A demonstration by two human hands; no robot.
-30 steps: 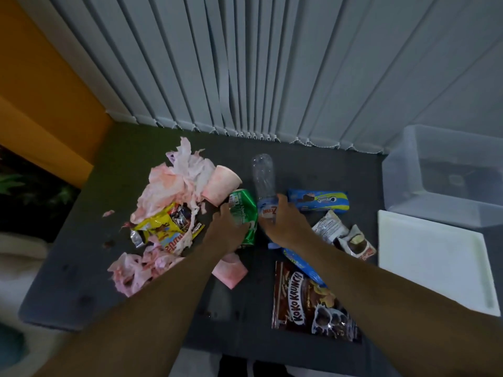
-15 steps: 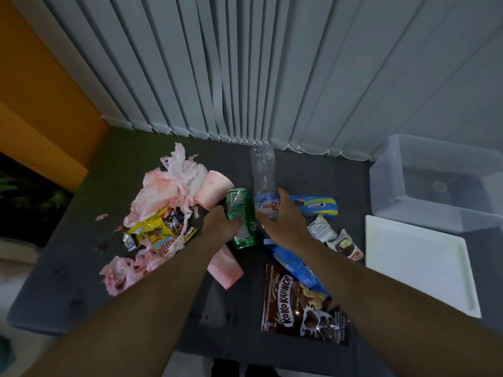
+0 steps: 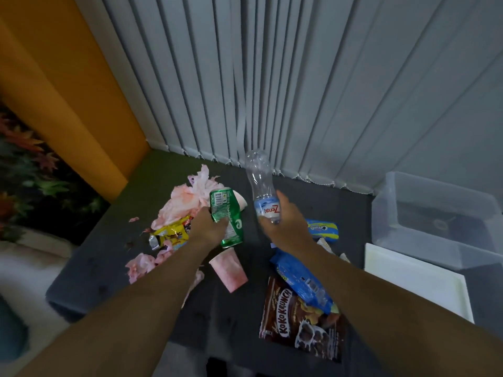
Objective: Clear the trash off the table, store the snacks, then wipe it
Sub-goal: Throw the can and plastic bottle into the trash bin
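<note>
Over the dark bench, both hands are up w/ trash in them. L hand is wrapped round a dented green can, tilted, barcode end pointing away from the person; R hand grips a clear plastic bottle at its blue label, bottle's far end pointing toward the grey vertical blinds. Can & bottle are near each other, not touching. Left of the can: heap of pink-stained tissue, a yellow wrapper just below it, more crumpled pink tissue nearer the bench edge. A pink paper cup lies on its side under the L forearm area; a second cup is mostly hidden behind the can. Snacks sit on the R side: small blue cookie pack, longer blue pack partly over a brown Koko Krunch bag. Far R, a white lid lies flat beside a clear storage bin.
</note>
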